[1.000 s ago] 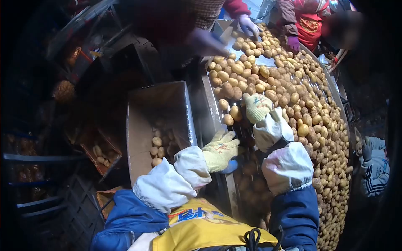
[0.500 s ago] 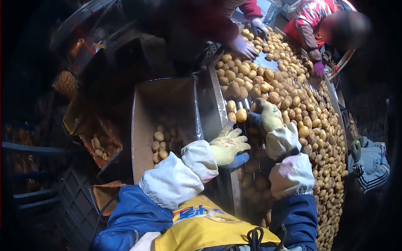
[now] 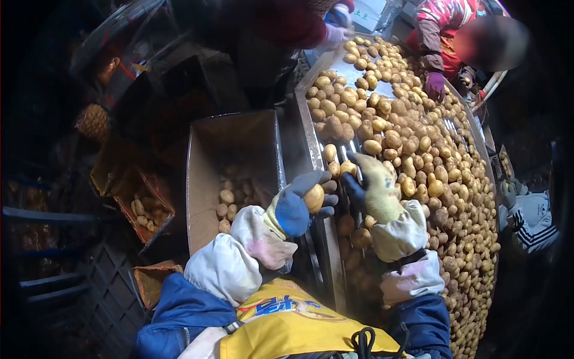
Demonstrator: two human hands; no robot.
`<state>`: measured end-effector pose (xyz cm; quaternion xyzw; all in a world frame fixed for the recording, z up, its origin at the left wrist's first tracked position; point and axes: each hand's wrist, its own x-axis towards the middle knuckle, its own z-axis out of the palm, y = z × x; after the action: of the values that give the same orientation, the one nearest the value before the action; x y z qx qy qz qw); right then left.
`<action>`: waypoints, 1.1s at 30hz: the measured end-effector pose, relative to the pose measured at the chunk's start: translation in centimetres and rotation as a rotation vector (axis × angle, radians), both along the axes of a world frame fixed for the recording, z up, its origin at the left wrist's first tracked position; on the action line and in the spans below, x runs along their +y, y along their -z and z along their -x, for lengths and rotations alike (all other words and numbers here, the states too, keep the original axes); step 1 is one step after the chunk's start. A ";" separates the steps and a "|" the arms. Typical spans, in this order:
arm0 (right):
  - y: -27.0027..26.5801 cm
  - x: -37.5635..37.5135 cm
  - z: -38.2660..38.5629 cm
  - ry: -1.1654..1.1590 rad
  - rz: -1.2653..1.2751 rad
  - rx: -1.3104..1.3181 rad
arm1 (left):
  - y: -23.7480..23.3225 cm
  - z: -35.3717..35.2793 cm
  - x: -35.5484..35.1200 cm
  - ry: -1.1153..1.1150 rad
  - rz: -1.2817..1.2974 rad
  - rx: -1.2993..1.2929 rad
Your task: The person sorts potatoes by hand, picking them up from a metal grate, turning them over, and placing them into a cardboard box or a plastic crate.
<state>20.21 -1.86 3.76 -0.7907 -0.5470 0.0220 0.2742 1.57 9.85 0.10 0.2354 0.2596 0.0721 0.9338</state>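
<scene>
My left hand (image 3: 299,204), in a yellow-and-blue work glove, is turned palm up beside the metal edge of the sorting table. Its fingers curl around a single potato (image 3: 314,198). My right hand (image 3: 375,184), gloved the same way, reaches over the table with thumb and fingers apart around another potato (image 3: 348,168); whether they press on it is hard to see. Two more potatoes lie just left of that one. A deep cardboard box (image 3: 200,179), lined at its rim with plastic, stands left of my left hand and holds several potatoes (image 3: 227,196).
Many potatoes (image 3: 442,179) cover the table, bounded by a metal rim (image 3: 308,128). A co-worker's purple glove (image 3: 435,85) is at the far right side; another's pale glove (image 3: 336,35) is at the far end. A third person (image 3: 529,215) stands right. Crates (image 3: 110,278) and smaller boxes are left.
My left hand has turned palm up and now holds a potato. My right hand has moved slightly left and down. The far co-worker's hands have pulled back from the potatoes.
</scene>
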 end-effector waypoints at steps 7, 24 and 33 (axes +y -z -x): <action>5.5 3.1 -3.5 -0.233 0.366 -0.617 | 0.9 0.8 0.3 0.055 -0.029 0.127; 0.9 -18.6 9.0 -0.277 0.883 -0.779 | -0.5 5.1 -0.5 0.212 -0.072 0.233; 3.6 -5.4 -0.1 -0.243 0.457 -0.464 | -0.8 6.1 -0.3 0.184 -0.069 0.261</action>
<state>20.26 -7.25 0.12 -0.7448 -0.6657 -0.0039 -0.0464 -4.51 9.59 0.87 0.2976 0.3534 -0.0359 0.8862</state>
